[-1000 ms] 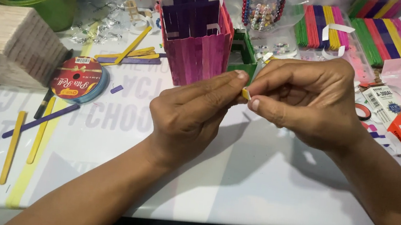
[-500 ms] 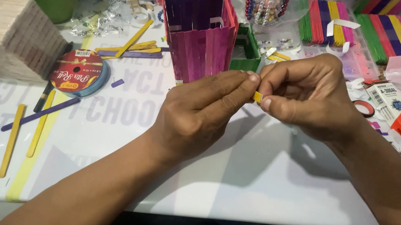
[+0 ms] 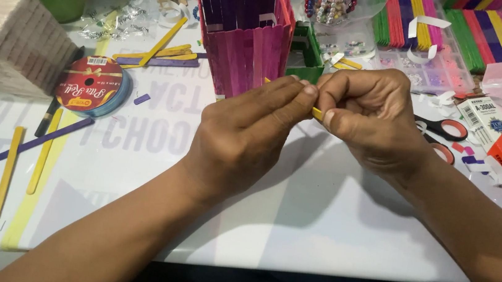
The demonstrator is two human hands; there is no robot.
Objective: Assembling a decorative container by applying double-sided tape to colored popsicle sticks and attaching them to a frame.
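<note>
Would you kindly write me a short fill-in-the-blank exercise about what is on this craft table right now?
1. Both hands, the left hand and the right hand, pinch a small stick piece coloured ____.
2. Behind the hands stands a box of craft sticks in purple and ____.
3. The scissors by the right hand have handles coloured ____.
4. The ribbon spool lies beside a stack of plain ____ sticks.

Missing words: yellow; pink; red; wooden

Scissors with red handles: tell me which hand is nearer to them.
Right. The right hand sits just left of the scissors, its wrist almost against the handles. The left hand is farther left, beyond the right hand; both pinch a small yellow stick.
</note>
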